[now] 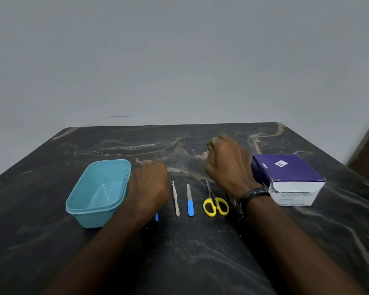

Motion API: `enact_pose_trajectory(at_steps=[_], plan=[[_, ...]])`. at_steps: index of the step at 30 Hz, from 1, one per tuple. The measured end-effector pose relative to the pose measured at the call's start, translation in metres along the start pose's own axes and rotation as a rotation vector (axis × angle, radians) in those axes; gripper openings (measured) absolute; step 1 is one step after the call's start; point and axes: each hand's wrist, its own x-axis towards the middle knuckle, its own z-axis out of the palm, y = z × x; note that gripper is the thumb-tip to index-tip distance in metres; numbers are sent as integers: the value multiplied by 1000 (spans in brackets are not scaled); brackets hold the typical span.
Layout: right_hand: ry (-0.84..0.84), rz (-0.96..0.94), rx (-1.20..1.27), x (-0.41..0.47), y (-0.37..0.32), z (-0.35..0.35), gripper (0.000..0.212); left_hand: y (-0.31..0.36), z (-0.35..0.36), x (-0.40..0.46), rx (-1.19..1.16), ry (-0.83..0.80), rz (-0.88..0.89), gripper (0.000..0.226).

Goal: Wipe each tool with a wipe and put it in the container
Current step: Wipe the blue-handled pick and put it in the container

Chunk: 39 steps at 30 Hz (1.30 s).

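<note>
A row of tools lies on the dark marble table (51, 209): silver tweezers (175, 199), a blue-handled nail file (190, 201), and yellow-handled scissors (215, 204). A thin metal tool (232, 200) is partly hidden under my right wrist. My left hand (148, 184) hovers palm down over another blue-handled tool (156, 217), of which only the end shows; its fingers are hidden. My right hand (228, 165) is raised behind the scissors with its fingers curled in, and I see nothing in it. The empty teal container (73, 206) stands left of my left hand.
A purple and white box of alcohol wipes (290, 177) stands at the right, close to my right wrist. A plain grey wall rises behind the table's far edge. A brown surface shows at the far right edge.
</note>
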Motion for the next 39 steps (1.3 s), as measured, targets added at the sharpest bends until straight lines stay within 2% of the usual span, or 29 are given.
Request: enact_pose_trajectory(at_steps=[5,10,13,15,17,18,20,22,24,28,30,39], plan=[[62,-20,36,-2,-1,4,18,3,-2,-8,32,-48,21,18],[54,-27,137,-5,-4,8,14,7,-9,-14,65,-50,41,20],[61,8,229,-7,-5,10,10,8,-11,-18,30,-26,52,12],[72,83,350,-7,-7,11,25,9,-12,-19,-32,59,46,8],[60,179,511,-7,-10,11,39,10,-9,-15,-141,243,51,18],[47,230,602,-6,-12,10,40,11,-7,-13,-240,351,66,20],[12,318,791,-6,-14,10,28,13,-4,-8,-511,511,113,17],[-27,341,929,-7,-15,7,14,17,-2,-7,-801,566,146,12],[-66,348,1041,-8,-17,4,11,18,2,-6,-1001,521,150,11],[-85,413,1212,-9,-23,0,4,18,11,-4,-1275,315,111,15],[-87,431,1258,-9,-23,1,7,20,10,-5,-1322,269,91,13],[-145,499,1335,-9,-22,2,8,21,11,-7,-1393,248,68,9]])
